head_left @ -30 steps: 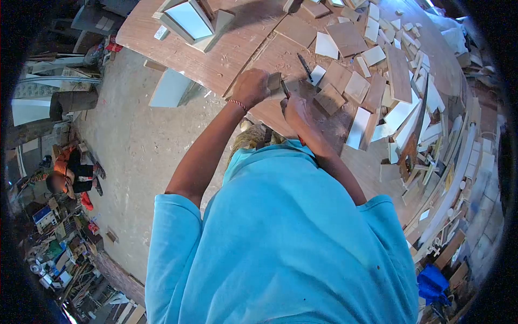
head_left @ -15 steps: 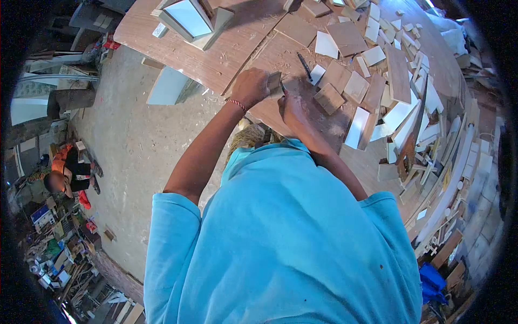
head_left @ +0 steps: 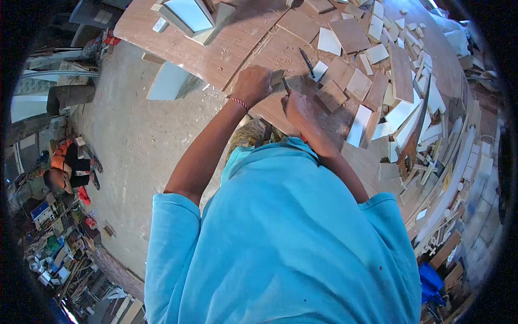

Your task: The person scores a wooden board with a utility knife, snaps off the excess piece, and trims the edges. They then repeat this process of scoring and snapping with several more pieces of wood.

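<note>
Head view shows our left hand [head_left: 253, 83], fingers clamped on a small wood piece [head_left: 277, 77] above the worktable [head_left: 210, 59] — our right hand [head_left: 298, 108] grips a thin dark tool [head_left: 286, 85] just right of it.

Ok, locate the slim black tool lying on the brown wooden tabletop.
Head view, upper right of centre: the slim black tool lies beside a white rectangular piece, beyond the right hand.

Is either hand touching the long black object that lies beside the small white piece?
No, the long black object lies on the table, clearly apart from both the left hand and the right hand.
</note>
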`<state>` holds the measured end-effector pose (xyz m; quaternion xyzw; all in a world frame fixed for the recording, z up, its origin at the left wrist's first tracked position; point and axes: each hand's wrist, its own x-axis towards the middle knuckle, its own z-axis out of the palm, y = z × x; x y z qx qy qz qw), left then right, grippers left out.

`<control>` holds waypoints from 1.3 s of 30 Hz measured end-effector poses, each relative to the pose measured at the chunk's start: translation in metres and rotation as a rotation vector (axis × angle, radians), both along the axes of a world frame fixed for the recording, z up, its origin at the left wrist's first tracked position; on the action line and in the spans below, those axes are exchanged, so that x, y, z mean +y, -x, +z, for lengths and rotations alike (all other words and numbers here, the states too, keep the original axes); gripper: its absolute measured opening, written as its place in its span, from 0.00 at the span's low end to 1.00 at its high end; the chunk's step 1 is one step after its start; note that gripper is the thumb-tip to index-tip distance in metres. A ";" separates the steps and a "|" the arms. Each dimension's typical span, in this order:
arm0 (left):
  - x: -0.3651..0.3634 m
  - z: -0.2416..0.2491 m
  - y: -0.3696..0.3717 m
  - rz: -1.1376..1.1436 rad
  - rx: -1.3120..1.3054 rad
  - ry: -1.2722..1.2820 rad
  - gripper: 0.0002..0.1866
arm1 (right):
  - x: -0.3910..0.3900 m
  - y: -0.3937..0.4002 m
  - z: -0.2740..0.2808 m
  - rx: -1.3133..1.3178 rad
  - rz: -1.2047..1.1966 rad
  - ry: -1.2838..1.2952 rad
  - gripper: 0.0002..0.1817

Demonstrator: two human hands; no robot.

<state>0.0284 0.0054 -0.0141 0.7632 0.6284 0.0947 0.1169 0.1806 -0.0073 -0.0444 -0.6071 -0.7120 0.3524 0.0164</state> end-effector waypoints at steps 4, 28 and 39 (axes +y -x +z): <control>-0.003 0.004 -0.005 -0.014 -0.018 -0.024 0.10 | 0.001 0.001 -0.029 0.143 -0.039 -0.296 0.15; -0.011 0.011 -0.011 -0.027 -0.022 -0.023 0.07 | 0.010 0.006 -0.031 -0.126 0.012 0.035 0.17; 0.003 0.006 -0.003 0.007 0.002 -0.028 0.07 | 0.000 0.003 -0.005 0.047 -0.124 0.058 0.18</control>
